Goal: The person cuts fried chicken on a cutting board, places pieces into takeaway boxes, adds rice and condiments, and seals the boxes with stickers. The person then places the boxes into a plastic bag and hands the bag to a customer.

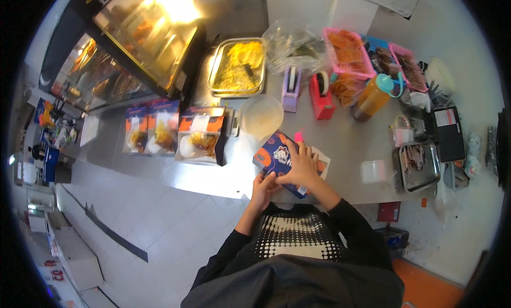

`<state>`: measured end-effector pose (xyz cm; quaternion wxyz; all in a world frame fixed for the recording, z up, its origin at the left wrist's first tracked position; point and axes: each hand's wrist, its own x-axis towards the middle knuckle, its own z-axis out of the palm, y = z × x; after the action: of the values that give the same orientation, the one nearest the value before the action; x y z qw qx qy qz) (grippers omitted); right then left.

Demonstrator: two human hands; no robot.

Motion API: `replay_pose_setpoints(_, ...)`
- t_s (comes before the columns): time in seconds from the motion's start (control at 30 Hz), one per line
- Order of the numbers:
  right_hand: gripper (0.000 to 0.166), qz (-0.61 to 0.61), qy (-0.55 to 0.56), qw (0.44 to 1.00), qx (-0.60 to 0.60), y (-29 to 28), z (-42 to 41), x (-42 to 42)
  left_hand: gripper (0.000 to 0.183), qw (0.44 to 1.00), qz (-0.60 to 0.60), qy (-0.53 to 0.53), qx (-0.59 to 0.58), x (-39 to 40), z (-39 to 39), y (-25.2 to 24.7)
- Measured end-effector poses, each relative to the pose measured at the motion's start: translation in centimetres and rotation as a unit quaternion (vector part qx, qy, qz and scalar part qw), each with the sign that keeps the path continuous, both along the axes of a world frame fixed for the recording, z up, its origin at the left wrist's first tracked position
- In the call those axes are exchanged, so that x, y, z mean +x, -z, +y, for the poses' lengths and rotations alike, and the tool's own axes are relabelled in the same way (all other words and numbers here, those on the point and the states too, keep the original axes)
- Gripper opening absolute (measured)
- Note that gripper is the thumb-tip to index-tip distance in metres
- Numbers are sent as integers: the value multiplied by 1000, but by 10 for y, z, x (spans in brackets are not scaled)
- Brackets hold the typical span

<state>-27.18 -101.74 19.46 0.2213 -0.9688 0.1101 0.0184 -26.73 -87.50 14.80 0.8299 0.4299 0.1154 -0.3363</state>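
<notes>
A blue and orange printed cardboard food box [275,150] lies at an angle near the counter's front edge. My left hand [265,188] grips its near left side, fingers bent at the edge. Across the top of the box lies my right hand [301,166], fingers spread over the lid and thumb near the left hand. A flat pale item [322,160] shows partly from behind the box and the right hand. Just beyond the box sits a round translucent plastic lid or bowl [261,114]. Three windowed food boxes [201,138] with food inside stand to the left.
A glass heated display case [147,40] stands back left, beside a steel tray of yellow food [239,68]. Purple [290,96] and red tape dispensers [322,104], a sauce bottle [371,98], a pink basket [349,54] and a steel tray [419,180] are beyond and right.
</notes>
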Motion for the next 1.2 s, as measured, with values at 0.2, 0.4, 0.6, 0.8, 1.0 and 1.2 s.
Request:
replay_pose_setpoints(0.2,92,-144,67,893,420,-32,-104,-52,38,962,-158,225,0,28,-56,-49)
replay_pose_setpoints(0.4,48,-172,295,527,778,30,-135,-146,39,942,-221,166,191,129,-193,-14)
replay_pose_setpoints(0.6,41,-214,361,510,751,90,-150,-209,25,978,-134,122,105,147,-245,39)
replay_pose_setpoints(0.8,42,-184,369,475,777,78,-159,-199,16,782,-505,-66,361,119,-240,74)
replay_pose_setpoints(1.0,42,-189,307,518,775,48,-167,-168,11,833,-430,-27,348,114,-201,60)
replay_pose_setpoints(1.2,49,-149,299,511,792,63,-175,-150,19,800,-440,405,44,39,-184,-11)
